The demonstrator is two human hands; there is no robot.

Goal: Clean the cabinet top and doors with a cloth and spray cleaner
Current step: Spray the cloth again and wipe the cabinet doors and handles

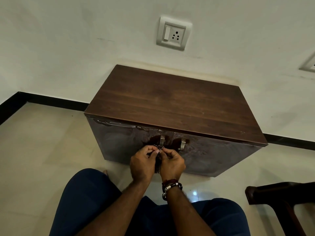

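- Your left hand [142, 163] and right hand [172, 163] pinch one small metal object [159, 148] — just before the cabinet [170, 103] doors' handles [162, 139].
- What it is — unclear.

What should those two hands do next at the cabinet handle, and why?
Probably finish freeing the small metal piece that both the left hand and right hand pinch at the left door handle. No cloth or spray is in view, and the doors look smeared.

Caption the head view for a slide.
Both hands, left hand and right hand, pinch something small at the wooden cabinet door handle.
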